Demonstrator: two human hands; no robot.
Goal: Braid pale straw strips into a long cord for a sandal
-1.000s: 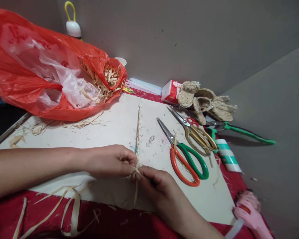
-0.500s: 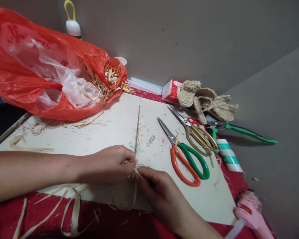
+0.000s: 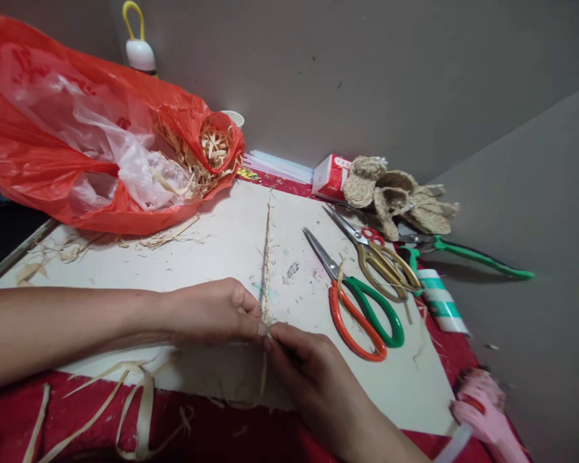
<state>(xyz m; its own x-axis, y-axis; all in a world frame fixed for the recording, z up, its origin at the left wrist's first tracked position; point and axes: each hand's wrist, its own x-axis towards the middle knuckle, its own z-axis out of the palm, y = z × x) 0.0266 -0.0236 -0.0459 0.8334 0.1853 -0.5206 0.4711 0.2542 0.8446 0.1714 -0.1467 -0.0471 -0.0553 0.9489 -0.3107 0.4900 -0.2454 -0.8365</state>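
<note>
A thin, straw-coloured cord (image 3: 267, 257) lies lengthwise on the white board, its far end near the board's back edge. At its near end my left hand (image 3: 222, 313) pinches it between thumb and fingers. My right hand (image 3: 313, 370) meets the left there, thumb and forefinger closed on the same spot. A loose raffia strip (image 3: 263, 376) hangs down below the fingertips. The exact grip of each finger on the cord is partly hidden. Orange-and-green-handled scissors (image 3: 354, 302) lie just right of my hands.
A red plastic bag (image 3: 139, 218) of raffia fills the back left. Gold-handled scissors (image 3: 388, 267), green-handled pliers (image 3: 482, 257) and rolled woven pieces (image 3: 390, 190) lie to the right. A pink glue gun (image 3: 485, 411) sits front right. Loose raffia strips (image 3: 145, 411) trail over the front edge.
My left hand has shifted slightly, its thumb now over the cord's near end where the raffia knot showed before. My right hand has stayed nearly in place.
</note>
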